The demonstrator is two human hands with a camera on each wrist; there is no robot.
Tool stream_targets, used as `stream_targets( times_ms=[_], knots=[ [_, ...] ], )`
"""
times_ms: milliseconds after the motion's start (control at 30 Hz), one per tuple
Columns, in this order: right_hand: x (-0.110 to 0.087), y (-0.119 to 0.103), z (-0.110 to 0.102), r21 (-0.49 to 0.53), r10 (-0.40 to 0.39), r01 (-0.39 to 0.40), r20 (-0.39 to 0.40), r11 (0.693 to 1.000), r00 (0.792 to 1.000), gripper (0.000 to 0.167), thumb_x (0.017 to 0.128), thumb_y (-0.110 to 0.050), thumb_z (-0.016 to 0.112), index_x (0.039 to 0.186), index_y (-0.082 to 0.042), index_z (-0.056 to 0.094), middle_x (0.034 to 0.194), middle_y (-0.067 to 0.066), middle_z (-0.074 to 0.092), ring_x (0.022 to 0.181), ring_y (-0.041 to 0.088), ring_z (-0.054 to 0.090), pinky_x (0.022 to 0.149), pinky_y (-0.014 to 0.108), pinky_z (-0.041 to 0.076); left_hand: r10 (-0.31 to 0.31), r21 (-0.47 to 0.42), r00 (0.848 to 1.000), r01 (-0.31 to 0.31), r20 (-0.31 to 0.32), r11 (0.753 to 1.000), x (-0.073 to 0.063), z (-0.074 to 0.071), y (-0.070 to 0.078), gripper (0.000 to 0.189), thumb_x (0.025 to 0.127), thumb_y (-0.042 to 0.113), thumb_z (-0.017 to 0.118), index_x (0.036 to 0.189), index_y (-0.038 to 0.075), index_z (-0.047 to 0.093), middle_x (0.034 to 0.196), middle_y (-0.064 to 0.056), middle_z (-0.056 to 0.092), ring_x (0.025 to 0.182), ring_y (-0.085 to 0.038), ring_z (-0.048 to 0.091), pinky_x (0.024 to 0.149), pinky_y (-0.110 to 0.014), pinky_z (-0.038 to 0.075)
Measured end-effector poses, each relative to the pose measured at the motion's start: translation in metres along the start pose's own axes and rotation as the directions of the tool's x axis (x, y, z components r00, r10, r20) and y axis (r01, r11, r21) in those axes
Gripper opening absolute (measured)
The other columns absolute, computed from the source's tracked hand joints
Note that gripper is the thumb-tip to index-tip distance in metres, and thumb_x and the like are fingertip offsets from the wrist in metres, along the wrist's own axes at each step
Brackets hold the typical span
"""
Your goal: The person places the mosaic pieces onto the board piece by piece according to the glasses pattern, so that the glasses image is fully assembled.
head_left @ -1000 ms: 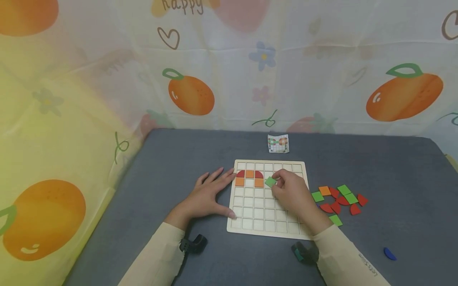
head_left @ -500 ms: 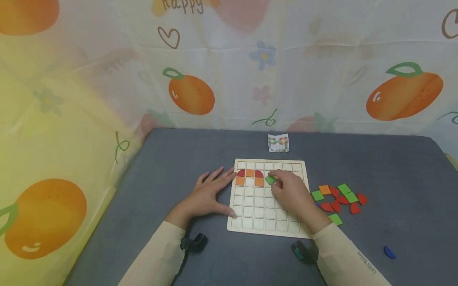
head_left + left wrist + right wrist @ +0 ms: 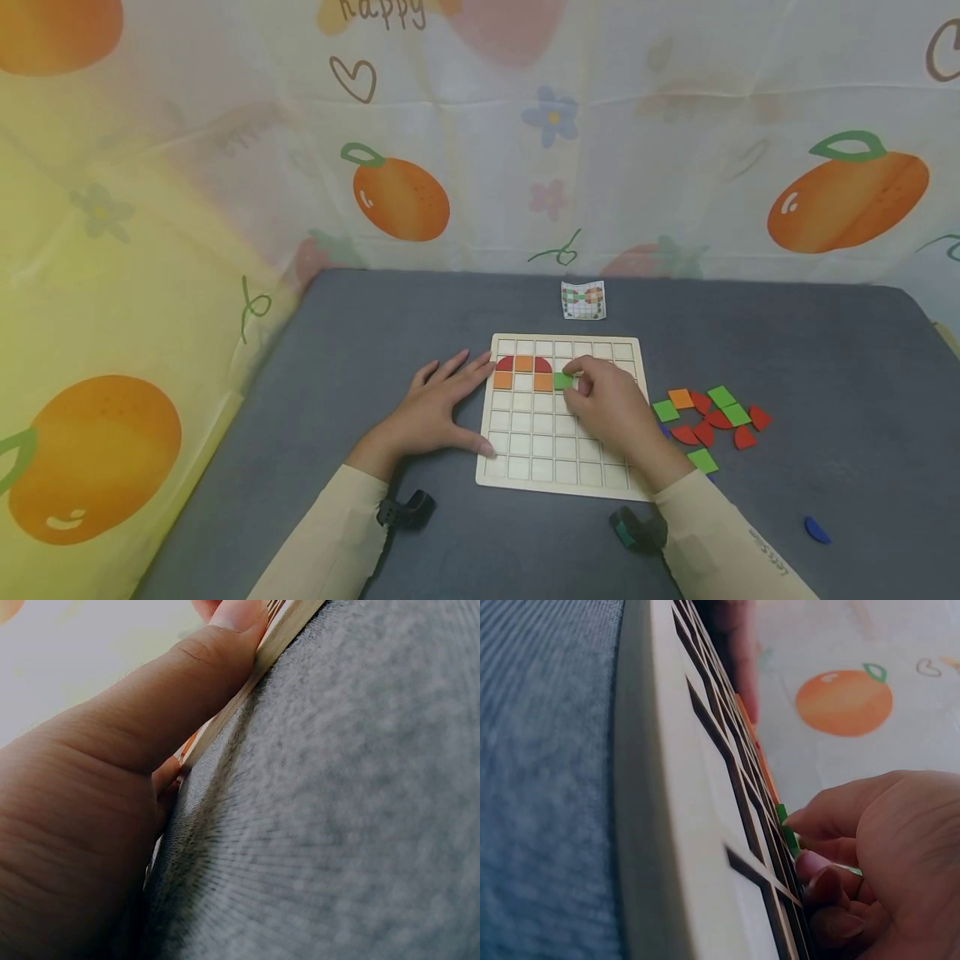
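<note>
A pale wooden grid board (image 3: pixel 521 471) lies on the table. My left hand (image 3: pixel 423 417) is spread at its left side, fingertips on the upper left edge and the thumb (image 3: pixel 202 667) lower down on the rim. With curled finger and thumb, my right hand (image 3: pixel 611 400) pinches a green square tile (image 3: pixel 562 381), which lies level in a second-row cell beside an orange square tile (image 3: pixel 543 382). In the right wrist view, the green tile (image 3: pixel 788 831) sits at the fingertips, and another bit of green shows between the fingers. Red quarter-round tiles (image 3: pixel 543 364) and orange squares fill cells at upper left.
Right of the board lie loose green squares (image 3: pixel 721 397), red quarter-round tiles (image 3: pixel 743 437) and an orange square (image 3: pixel 681 399). A blue piece (image 3: pixel 817 530) lies nearer the front right. A small printed pattern card (image 3: pixel 583 301) lies behind the board, before a fruit-print cloth (image 3: pixel 480 167).
The green tile has turned from a slant to line up with the grid and come down into its cell. My right hand shifted only slightly; the left hand stayed in place.
</note>
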State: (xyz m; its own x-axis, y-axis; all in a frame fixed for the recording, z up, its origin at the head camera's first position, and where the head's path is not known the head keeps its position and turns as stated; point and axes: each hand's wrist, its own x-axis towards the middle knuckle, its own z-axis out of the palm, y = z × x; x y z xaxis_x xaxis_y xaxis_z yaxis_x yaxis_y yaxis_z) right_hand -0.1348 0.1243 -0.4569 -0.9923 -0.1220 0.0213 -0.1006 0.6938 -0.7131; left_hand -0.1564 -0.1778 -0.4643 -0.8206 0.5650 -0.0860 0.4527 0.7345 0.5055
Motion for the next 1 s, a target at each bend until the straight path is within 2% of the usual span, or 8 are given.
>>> stream_targets(
  times_ms=[300, 1000],
  knots=[
    [-0.0011, 0.0012, 0.0003, -0.008, -0.032, 0.032, 0.001, 0.999, 0.999, 0.028, 0.096, -0.008, 0.069, 0.123, -0.008, 0.078, 0.081, 0.001, 0.056, 0.076, 0.021, 0.052, 0.069, 0.04, 0.043, -0.001, 0.001, 1.0, 0.001, 0.001, 1.0, 0.0004, 0.0005, -0.0002, 0.13, 0.072, 0.077, 0.09, 0.175, 0.025, 0.029, 0.178, 0.014, 0.019, 0.166, -0.02, 0.005, 0.126, -0.062, -0.001],
    [-0.0022, 0.0014, 0.0002, -0.002, -0.022, 0.022, 0.011, 1.0, 1.0, 0.028, 0.097, -0.008, 0.067, 0.124, -0.007, 0.076, 0.083, 0.002, 0.056, 0.076, 0.021, 0.051, 0.069, 0.04, 0.043, -0.01, 0.001, 1.0, 0.01, -0.003, 1.0, -0.0006, 0.0005, 0.001, 0.131, 0.071, 0.077, 0.091, 0.174, 0.024, 0.03, 0.178, 0.013, 0.02, 0.166, -0.02, 0.006, 0.126, -0.062, -0.001]
  ],
)
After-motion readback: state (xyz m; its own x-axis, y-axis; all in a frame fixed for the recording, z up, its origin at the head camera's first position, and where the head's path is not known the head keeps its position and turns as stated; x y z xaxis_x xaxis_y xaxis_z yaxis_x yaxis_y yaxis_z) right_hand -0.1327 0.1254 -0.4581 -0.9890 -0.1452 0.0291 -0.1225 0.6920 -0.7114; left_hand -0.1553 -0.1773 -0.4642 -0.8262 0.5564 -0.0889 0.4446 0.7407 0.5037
